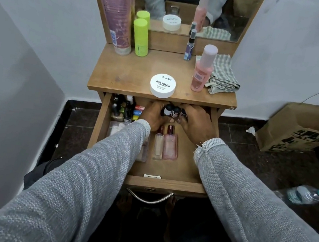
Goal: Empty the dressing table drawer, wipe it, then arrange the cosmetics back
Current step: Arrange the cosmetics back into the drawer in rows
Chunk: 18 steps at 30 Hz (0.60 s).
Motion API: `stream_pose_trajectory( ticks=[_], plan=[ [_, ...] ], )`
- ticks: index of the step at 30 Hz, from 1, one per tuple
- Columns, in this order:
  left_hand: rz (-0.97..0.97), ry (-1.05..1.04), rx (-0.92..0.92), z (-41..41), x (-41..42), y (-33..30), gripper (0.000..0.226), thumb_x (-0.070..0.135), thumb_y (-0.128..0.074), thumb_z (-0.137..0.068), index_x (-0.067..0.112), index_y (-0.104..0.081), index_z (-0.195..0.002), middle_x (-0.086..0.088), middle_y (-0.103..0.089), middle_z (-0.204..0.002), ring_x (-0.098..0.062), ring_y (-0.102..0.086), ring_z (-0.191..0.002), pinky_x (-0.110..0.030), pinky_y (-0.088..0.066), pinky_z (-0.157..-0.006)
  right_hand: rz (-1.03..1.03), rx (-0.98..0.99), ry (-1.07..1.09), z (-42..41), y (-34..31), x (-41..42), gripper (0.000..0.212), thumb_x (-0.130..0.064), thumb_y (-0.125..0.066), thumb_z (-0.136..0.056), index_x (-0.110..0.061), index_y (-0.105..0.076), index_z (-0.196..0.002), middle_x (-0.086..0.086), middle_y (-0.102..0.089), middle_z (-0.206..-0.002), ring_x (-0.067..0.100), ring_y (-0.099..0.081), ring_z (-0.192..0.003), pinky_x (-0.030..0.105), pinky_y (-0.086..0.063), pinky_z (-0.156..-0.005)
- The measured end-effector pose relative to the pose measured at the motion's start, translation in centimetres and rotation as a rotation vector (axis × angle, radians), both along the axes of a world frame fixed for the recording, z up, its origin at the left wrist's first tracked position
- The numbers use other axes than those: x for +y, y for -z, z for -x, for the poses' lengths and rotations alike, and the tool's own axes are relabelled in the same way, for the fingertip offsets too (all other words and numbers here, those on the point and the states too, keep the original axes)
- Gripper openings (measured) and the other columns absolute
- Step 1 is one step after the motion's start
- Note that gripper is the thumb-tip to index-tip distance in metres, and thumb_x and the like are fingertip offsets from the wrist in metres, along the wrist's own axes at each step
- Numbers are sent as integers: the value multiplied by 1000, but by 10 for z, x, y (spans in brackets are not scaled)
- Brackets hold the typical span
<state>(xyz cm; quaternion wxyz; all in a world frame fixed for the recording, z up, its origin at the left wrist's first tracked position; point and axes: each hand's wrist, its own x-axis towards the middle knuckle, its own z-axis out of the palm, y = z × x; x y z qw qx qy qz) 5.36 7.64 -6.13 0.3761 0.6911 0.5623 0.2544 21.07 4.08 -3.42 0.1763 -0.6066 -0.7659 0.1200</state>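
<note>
Drawer point(167, 185) pulled out below tabletop point(124, 73). In it: small bottles point(124, 109) packed at rear left, two flat bottles point(166, 145) lying side by side at centre, both hands at rear centre around what may be three small vials point(173, 111). On tabletop: round tub point(162, 85) front centre, cloth point(223, 76) right, tall tube point(115, 9) rear left.

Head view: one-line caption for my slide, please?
Both hands, left hand and right hand, gather small dark-capped bottles at the back of the open drawer.
</note>
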Motion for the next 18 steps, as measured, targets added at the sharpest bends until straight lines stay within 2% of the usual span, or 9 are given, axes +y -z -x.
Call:
stream_pose_trajectory(
  ticks=[4, 8, 12, 15, 18],
  plan=[
    [-19, 15, 26, -2, 0, 0, 35, 11, -77, -75, 14, -65, -108, 0, -70, -106, -16, -63, -98, -30, -49, -90, 34, 47, 24, 1, 1, -1, 41, -21, -67, -87, -13, -56, -126, 11, -64, -120, 31, -62, -107, 42, -53, -86],
    [-36, 8, 19, 3, -1, -2, 34, 8, -77, -74, 11, -66, -107, 1, -69, -104, -13, -61, -96, -19, -45, -84, 87, 112, 69, 4, 3, 0, 40, -22, -68, -88, -10, -58, -125, 12, -65, -122, 31, -61, -112, 44, -51, -93],
    [-38, 13, 2, 5, -2, -4, 39, 3, -77, -73, 11, -66, -109, 5, -66, -99, -11, -60, -94, -21, -46, -90, 120, 146, 105, 9, 4, 1, 38, -23, -69, -87, -12, -60, -122, 11, -67, -117, 32, -61, -108, 47, -50, -93],
    [-57, -12, -1, 8, -4, -5, 43, 3, -77, -73, 11, -66, -114, 3, -68, -107, -11, -60, -99, -15, -42, -91, 145, 165, 120, 10, 7, 2, 38, -25, -69, -87, -13, -60, -122, 10, -67, -117, 31, -62, -108, 47, -51, -93],
    [-69, -95, -3, 15, -7, -2, 45, 7, -78, -72, 14, -67, -116, 2, -70, -112, -11, -63, -104, -18, -44, -95, 156, 183, 144, 12, 9, 4, 37, -27, -69, -87, -14, -60, -121, 9, -67, -116, 30, -63, -107, 45, -51, -92]
  ],
)
